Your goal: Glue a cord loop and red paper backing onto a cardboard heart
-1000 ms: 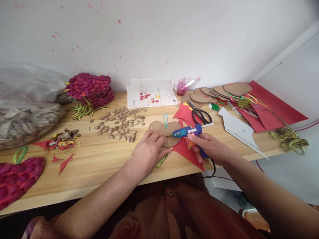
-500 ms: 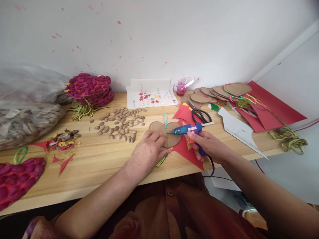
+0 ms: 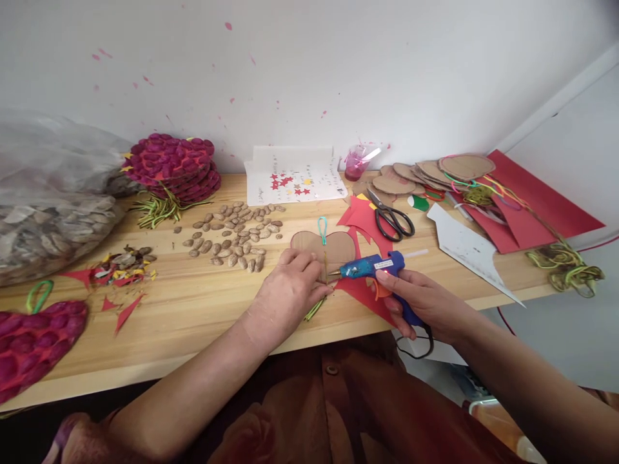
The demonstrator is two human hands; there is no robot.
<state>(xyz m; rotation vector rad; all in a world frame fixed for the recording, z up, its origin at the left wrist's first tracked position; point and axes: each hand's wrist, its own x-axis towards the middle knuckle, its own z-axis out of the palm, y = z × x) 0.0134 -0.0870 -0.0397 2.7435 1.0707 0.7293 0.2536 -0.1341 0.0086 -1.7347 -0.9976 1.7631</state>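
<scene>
A heart-shaped piece of cardboard (image 3: 342,247) lies flat on the wooden table, partly covered by my left hand (image 3: 291,282). My left fingers are bent together on its lower left part, holding it down. A turquoise cord loop (image 3: 322,229) stands at its top notch, and green cord ends (image 3: 315,310) poke out below my fingers. My right hand (image 3: 425,301) is wrapped round a blue glue gun (image 3: 368,267) with an orange trigger. Its metal tip points left at the lower middle of the heart, close to my left fingertips.
Loose beans (image 3: 236,241) spread left of the heart. Red paper (image 3: 365,216) and black scissors (image 3: 394,220) lie right of it. Farther off are cardboard pieces (image 3: 467,165), a cup of pink liquid (image 3: 355,166), stacked purple decorations (image 3: 169,161) and a plastic bag (image 3: 53,225).
The glue gun in my right hand has moved down along the heart's middle, from upper to lower. My left hand stays in place on the cardboard. The view has shifted slightly.
</scene>
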